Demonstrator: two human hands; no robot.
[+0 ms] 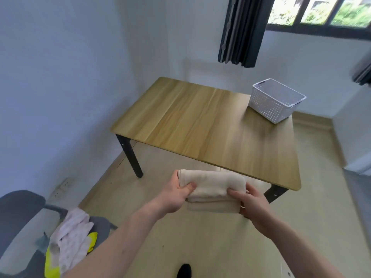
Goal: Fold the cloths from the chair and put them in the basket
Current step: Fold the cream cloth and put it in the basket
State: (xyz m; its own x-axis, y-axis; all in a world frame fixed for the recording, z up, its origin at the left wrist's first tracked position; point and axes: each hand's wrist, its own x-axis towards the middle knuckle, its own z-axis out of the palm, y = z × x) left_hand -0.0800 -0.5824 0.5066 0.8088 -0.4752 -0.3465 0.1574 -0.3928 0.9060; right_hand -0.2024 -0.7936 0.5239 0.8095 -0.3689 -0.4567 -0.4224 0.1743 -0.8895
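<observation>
A folded beige cloth is held in the air just in front of the near edge of the wooden table. My left hand grips its left end, thumb on top. My right hand grips its right end. A white perforated basket stands on the table's far right corner and looks empty. At the bottom left, a grey chair carries a pink patterned cloth lying over a yellow cloth.
A wall socket sits low on the left wall. Dark curtains hang beside the window at the back. The table stands on black legs over a pale floor. A dark shoe tip shows at the bottom edge.
</observation>
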